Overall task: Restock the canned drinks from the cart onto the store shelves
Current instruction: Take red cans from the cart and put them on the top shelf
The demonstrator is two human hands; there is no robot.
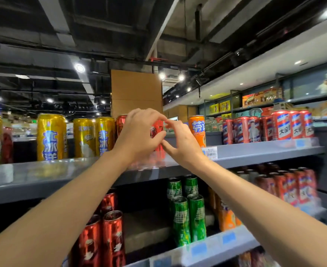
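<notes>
- Red can (157, 130) stands upright on the top shelf (255, 151), between the gold cans (85, 137) to its left and the orange can (197, 131) to its right; only a strip of it shows between the two hands.
- Head view, left hand (137, 133): its grip is wrapped around the red can from the left, fingers curled over the can's front and upper body, so it is grasping the can.
- Head view, right hand (180, 141): fingers spread and unclenched, fingertips (167, 122) touching or just beside the can's right side near the top; I cannot tell whether they press on it. It holds nothing of its own.
- The relation that matters: the can's long axis is vertical, the can lies directly ahead of both hands at the shelf front, and the left hand is the nearer one, already on it. The right hand sits just beside it on the orange-can side.
- Judgement: the can looks to be at the seating or straightening step; the next move likely calls for a small push back or twist, keeping it clear of the orange can.
- Lower shelf (226, 245) carries green cans (187, 214) and more red cans (106, 232), well apart from the hands.
- The cart is not in view.
</notes>
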